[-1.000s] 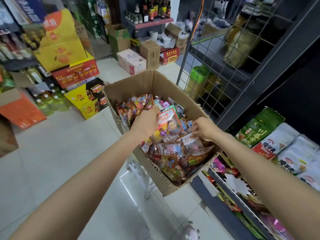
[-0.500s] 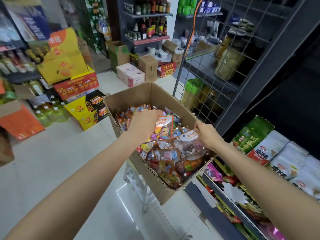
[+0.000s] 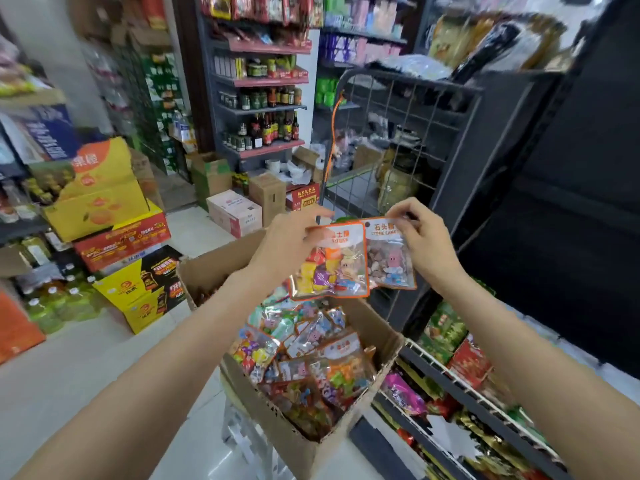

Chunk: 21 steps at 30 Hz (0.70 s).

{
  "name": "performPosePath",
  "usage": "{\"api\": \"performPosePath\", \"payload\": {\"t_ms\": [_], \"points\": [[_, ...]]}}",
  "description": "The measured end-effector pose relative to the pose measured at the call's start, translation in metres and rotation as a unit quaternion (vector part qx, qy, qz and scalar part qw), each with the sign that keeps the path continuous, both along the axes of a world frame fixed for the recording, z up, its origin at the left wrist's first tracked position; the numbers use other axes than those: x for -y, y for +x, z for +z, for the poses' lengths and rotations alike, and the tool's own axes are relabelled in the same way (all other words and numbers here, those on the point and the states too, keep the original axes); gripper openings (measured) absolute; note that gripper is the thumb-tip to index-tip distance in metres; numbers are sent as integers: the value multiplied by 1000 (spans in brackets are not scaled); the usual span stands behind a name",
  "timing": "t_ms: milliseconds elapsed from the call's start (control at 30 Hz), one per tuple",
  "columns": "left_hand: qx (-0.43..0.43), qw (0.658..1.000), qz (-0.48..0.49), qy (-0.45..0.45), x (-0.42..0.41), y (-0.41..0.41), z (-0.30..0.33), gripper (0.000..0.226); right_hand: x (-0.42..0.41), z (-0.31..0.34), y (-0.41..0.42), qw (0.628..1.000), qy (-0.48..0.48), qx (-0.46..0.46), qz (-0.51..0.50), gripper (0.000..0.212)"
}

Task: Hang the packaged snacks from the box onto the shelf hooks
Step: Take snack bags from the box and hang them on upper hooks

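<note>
Two hands [image 3: 287, 244] [image 3: 424, 242] hold snack packets [image 3: 330, 268] above box [image 3: 384, 336].

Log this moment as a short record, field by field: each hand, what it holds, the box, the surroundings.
left hand: left hand pinches the top edge of the orange-trimmed candy packet
right hand: right hand pinches the top of the stone candy packet
packets: held side by side above the box, edges overlapping
box: open cardboard box, still full of snack packets
right side: dark shelf unit with bagged snacks on a wire rack below
hooks: none clearly visible
</note>
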<state>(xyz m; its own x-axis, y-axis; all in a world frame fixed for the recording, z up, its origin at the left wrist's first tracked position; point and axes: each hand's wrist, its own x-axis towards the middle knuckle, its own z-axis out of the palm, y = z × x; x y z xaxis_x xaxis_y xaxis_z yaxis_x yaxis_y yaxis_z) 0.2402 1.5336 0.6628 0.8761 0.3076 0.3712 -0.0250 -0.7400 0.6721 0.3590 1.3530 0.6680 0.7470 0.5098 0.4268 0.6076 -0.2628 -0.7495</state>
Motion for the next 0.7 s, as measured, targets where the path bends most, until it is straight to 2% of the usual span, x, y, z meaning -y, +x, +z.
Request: {"api": "performPosePath", "payload": {"t_ms": [33, 100, 133, 233, 267, 400, 500, 600, 700], "points": [[-9, 1000, -16, -16, 8, 9, 16, 42, 8, 15, 1, 1000, 17, 2, 4, 33], [-37, 998, -57, 9, 27, 30, 48, 57, 26, 46, 2, 999, 47, 1, 1, 33], [-39, 996, -77, 32, 38, 40, 62, 55, 36, 61, 1, 998, 61, 1, -5, 31], [7, 990, -123, 75, 77, 66, 105, 15, 77, 99, 1, 994, 102, 14, -43, 32], [26, 988, -130, 80, 93, 74, 119, 12, 93, 110, 0, 992, 113, 21, -60, 33], [83, 980, -157, 86, 163, 100, 163, 18, 162, 146, -3, 979, 155, 28, -127, 26], [122, 971, -198, 62, 223, 114, 188, 14, 219, 164, -7, 974, 117, 92, -173, 10], [144, 961, -230, 51, 282, 124, 203, 15, 274, 177, -8, 957, 92, 131, -242, 16], [154, 956, -247, 41, 333, 134, 214, 16, 322, 186, -6, 938, 111, 139, -297, 11]]}}
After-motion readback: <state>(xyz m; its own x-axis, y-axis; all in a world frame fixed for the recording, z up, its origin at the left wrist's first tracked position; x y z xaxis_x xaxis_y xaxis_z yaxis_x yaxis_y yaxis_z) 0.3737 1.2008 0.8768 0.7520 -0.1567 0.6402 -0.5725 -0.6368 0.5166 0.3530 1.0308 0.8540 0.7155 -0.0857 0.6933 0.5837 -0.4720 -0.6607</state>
